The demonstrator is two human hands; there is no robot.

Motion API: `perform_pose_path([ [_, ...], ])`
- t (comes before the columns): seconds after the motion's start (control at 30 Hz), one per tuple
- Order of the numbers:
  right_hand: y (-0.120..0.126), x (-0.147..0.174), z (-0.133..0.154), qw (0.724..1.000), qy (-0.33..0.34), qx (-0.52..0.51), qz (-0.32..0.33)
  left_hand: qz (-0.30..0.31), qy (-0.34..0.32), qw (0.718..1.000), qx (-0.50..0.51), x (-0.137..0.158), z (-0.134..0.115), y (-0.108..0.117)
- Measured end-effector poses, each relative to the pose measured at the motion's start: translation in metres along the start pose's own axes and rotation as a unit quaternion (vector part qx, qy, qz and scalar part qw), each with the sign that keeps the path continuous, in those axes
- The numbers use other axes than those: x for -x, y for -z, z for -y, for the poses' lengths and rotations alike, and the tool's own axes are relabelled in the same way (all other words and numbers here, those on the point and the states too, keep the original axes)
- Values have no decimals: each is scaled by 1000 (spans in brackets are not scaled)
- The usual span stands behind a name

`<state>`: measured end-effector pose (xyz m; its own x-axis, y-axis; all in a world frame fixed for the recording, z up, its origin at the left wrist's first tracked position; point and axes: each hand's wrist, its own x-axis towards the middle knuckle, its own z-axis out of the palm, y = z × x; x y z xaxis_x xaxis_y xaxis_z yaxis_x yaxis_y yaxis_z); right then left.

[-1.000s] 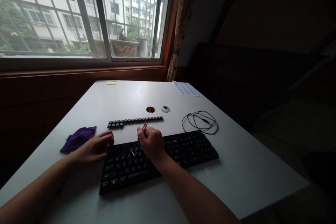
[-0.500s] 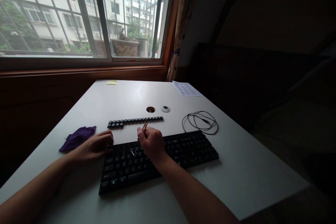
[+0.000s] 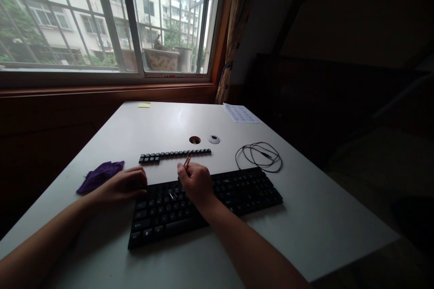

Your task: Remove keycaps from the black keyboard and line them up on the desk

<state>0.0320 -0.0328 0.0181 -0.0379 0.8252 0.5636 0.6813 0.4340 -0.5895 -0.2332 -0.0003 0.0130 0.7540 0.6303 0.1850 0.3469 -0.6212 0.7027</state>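
One black computer keyboard (image 3: 246, 193) lies beneath the right hand (image 3: 197, 184), which is closed around a copper-coloured, tweezers-like tool (image 3: 187, 161). At the keyboard's far-left corner, the left hand (image 3: 128, 182) has curled fingers; I cannot tell whether they grip. The keyboard should be stiff, light, best held by its ends; loose keycaps (image 3: 149, 159) beyond it, probably slick, by their sides.

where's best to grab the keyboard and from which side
Probably the right short end of the keyboard, coming from the right: that end lies uncovered, while the left hand is at the left end and the right hand and forearm cross the middle. Avoid the coiled cable beyond the far edge.
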Motion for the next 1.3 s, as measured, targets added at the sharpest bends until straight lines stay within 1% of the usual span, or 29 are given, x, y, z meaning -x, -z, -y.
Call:
perform_pose_path([
  [0.17,0,0,0,1000,4,3,-1,-1,-2,1000,4,1,4,-1],
  [0.37,0,0,-2,1000,4,-7,-6,3,12,1000,10,1,4,-1],
  [0.67,1,0,-2,1000,9,-7,-6,14,21,999,42,2,-8,0],
  [1.0,1,-1,-2,1000,16,-8,2,11,5,999,37,3,1,-2],
  [1.13,1,-1,-2,1000,17,-2,-3,14,10,999,32,3,1,-1],
  [1.3,0,0,-2,1000,24,14,7,8,20,999,38,3,1,-1],
])
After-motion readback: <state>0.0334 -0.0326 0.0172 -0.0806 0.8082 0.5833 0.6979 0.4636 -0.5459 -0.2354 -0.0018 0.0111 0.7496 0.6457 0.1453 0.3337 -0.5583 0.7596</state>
